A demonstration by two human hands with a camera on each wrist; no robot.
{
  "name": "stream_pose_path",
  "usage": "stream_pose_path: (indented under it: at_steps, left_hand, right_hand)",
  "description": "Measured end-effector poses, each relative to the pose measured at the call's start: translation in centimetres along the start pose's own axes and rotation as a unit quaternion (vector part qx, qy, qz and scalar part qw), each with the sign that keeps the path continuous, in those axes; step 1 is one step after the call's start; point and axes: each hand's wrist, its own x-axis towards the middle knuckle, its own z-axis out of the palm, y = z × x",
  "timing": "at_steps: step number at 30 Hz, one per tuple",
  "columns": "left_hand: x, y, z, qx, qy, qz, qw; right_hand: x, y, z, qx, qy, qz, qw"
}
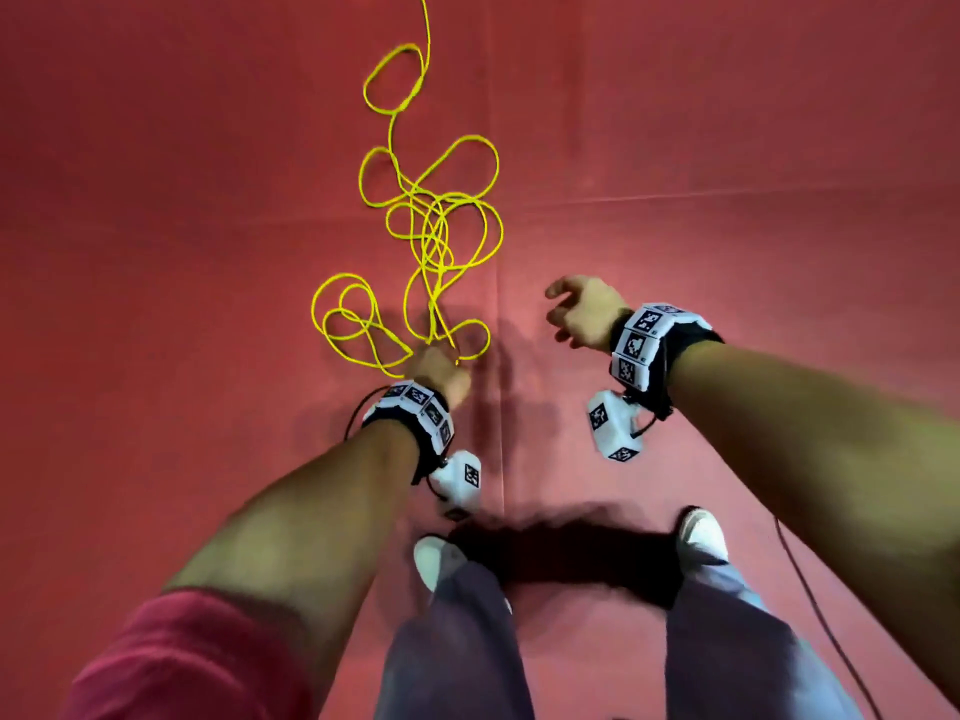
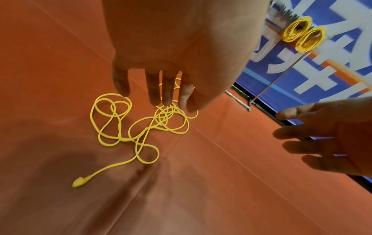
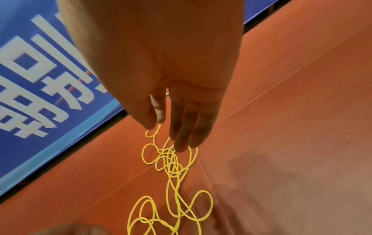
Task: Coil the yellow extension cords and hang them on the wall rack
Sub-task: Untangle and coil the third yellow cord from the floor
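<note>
- The red floor (image 1: pixel 727 148) fills nearly every view; a blue banner with white lettering (image 2: pixel 332 66) stands along its far edge, at the upper right of the left wrist view.
- A yellow extension cord (image 1: pixel 431 226) sprawls over the floor in loose, overlapping loops through the upper middle of the head view. One strand runs off the top edge, and its plug end (image 2: pixel 79 182) lies apart at the lower left of the left wrist view.
- Two finished yellow coils (image 2: pixel 302 34) already hang on the wall rack (image 2: pixel 277 17), upper right of that view.
- The left hand (image 1: pixel 439 374) reaches down over the nearest loops, fingers straight and slightly spread, holding nothing that I can see.
- The right hand (image 1: pixel 582 311) hovers to the right of the tangle, fingers relaxed and apart, clear of the cord.
- The risk, as I judge it: the loops cross each other many times, so lifting from the middle could tighten them into a knot. Starting from the plug end looks safer.
</note>
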Motion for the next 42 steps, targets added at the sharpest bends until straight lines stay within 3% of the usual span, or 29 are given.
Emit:
stream_pose_path:
  at_steps: [4,10,13,16,21,26,35,40,42]
  left_hand:
    - [3.8,-3.6,8.7,-0.019,-0.013,-0.057,0.998]
    - [8.6,-10.3,18.4,0.002,0.058,-0.084,0.995]
    - [10.4,-13.4,21.6,0.022,0.037,-0.079,0.996]
    - [13.1,-16.7,25.0,-0.046,0.032,-0.093,0.994]
    - [16.8,-23.0,30.1,-0.070,0.003,-0.092,0.993]
    - [21.2,-26.4,32.7,-0.023,0.042,-0.110,0.993]
    - [29.8,-28.3,35.4,0.181,0.021,-0.173,0.968]
    - [30.0,-28.9,36.6,0.283,0.053,-0.145,0.947]
    - [29.3,-28.5,37.4,0.256,0.062,-0.147,0.953]
  right_hand:
    - [3.8,9.7,2.8,0.017,-0.010,0.028,0.999]
    - [6.7,21.8,8.6,0.012,-0.043,0.066,0.997]
    - [7.9,25.4,12.3,0.019,-0.048,0.066,0.997]
    - [10.0,28.5,15.8,0.017,-0.027,0.060,0.998]
    - [12.4,32.1,21.1,0.020,0.004,0.055,0.998]
    - [16.2,36.2,25.1,0.013,-0.025,0.006,1.000]
    - [23.9,40.9,23.1,-0.051,0.018,-0.111,0.992]
    - [24.3,43.7,20.6,-0.017,0.034,-0.111,0.993]
    - [24.1,44.8,20.2,-0.004,0.024,-0.106,0.994]
